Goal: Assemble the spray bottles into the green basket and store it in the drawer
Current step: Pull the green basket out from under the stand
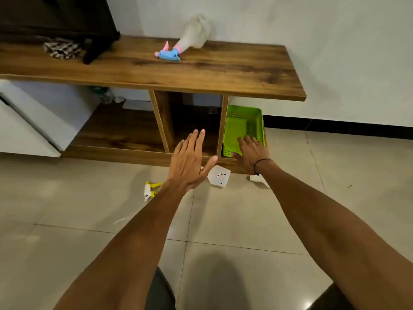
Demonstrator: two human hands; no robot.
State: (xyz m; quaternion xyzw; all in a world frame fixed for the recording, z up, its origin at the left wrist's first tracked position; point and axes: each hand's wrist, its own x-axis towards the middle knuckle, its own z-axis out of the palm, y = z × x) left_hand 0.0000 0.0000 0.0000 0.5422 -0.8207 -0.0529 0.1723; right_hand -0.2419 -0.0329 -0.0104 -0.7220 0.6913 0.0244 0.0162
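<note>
Two bare hands reach forward over the tiled floor. The right hand [250, 151] lies on the near edge of the bright green perforated plastic basket [243, 128], fingers spread inside it and thumb against the front wall; whether it truly grips the rim I cannot tell. A thin black band circles that wrist. The left hand [190, 162] hovers in the air with fingers straight and thumb spread apart, holding nothing, in front of the middle open compartment of the low wooden cabinet [201, 70].

The basket sits in the rightmost opening of that cabinet, beside the wooden divider. On the floor just below the left hand's thumb lies a clear plastic spray bottle body [219, 176], on its side. Left of the left forearm lies a white and yellow trigger spray head [150, 190]. Another white piece [258, 179] shows on the floor beside the right wrist, partly hidden.

On the cabinet top lies a translucent bottle with a blue and pink trigger head [178, 49], tipped over, and further left a crumpled checked cloth [61, 49].
</note>
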